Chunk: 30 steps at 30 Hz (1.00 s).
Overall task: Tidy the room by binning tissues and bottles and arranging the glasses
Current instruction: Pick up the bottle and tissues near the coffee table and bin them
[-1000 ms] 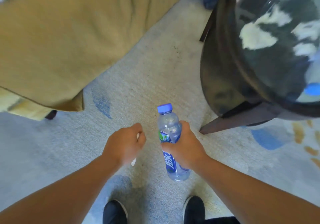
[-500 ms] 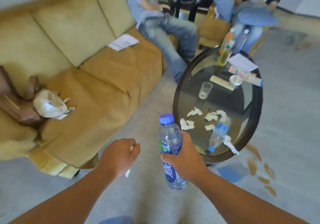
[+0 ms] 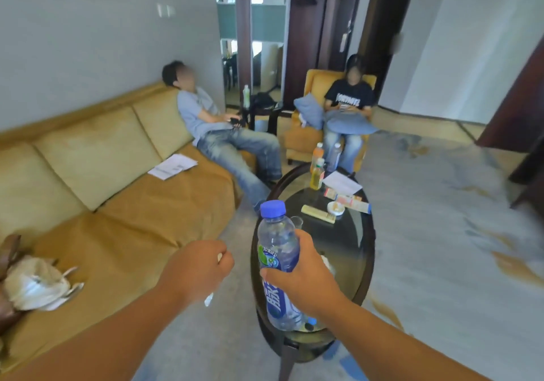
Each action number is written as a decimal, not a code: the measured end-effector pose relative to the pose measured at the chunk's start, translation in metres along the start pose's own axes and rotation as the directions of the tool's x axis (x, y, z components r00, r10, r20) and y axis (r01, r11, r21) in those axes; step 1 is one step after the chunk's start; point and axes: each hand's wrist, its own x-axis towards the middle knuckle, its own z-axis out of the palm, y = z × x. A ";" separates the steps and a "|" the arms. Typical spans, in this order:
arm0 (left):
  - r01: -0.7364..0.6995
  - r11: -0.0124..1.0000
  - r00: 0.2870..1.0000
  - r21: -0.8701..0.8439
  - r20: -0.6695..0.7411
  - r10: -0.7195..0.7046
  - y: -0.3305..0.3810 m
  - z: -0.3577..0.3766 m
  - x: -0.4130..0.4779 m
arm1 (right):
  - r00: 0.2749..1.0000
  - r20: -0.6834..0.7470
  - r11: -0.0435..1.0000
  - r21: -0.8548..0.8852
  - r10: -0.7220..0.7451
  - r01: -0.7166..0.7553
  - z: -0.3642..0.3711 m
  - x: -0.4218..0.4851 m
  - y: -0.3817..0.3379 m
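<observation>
My right hand (image 3: 306, 280) grips a clear plastic bottle (image 3: 276, 242) with a blue cap and blue label, held upright in front of the dark oval glass table (image 3: 369, 251). My left hand (image 3: 200, 268) is closed in a fist around a white tissue (image 3: 209, 299), bits of which stick out above and below the fingers. A small drinking glass (image 3: 297, 222) stands on the table just behind the bottle. Further back on the table stand bottles of yellow and orange drink (image 3: 317, 171) and a clear bottle (image 3: 334, 156). Another blue bottle cap (image 3: 311, 321) shows under my right wrist.
A mustard sofa (image 3: 123, 212) runs along the left with papers (image 3: 172, 166) and a white bag (image 3: 35, 285) on it. One person reclines on the sofa's far end, another sits in an armchair (image 3: 312, 86) behind the table. Boxes, paper and a small bowl (image 3: 335, 208) lie on the table. Carpet stretches to the right.
The view has swung up from the floor and my feet to the room, sofa and table. Both hands keep their hold on the bottle and the tissue.
</observation>
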 end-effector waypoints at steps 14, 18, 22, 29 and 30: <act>-0.559 0.827 0.829 0.057 0.058 0.556 0.066 -0.028 -0.024 | 0.890 -0.442 0.989 -0.032 0.113 -0.141 -0.008 -0.118 -0.027; -0.611 0.791 0.790 -0.021 0.046 0.611 0.099 -0.008 -0.039 | 0.835 -0.533 0.984 -0.017 0.139 -0.175 -0.021 -0.163 -0.025; -0.709 0.697 0.695 -0.106 0.059 0.717 0.150 0.004 -0.068 | 0.761 -0.622 0.974 0.009 0.184 -0.228 -0.047 -0.217 -0.018; -0.817 0.551 0.548 -0.171 0.069 0.834 0.270 0.040 -0.149 | 0.573 -0.778 0.954 0.108 0.256 -0.279 -0.112 -0.341 0.016; -0.828 0.531 0.528 -0.182 0.070 0.846 0.289 0.047 -0.164 | 0.550 -0.794 0.952 0.114 0.258 -0.283 -0.123 -0.361 0.022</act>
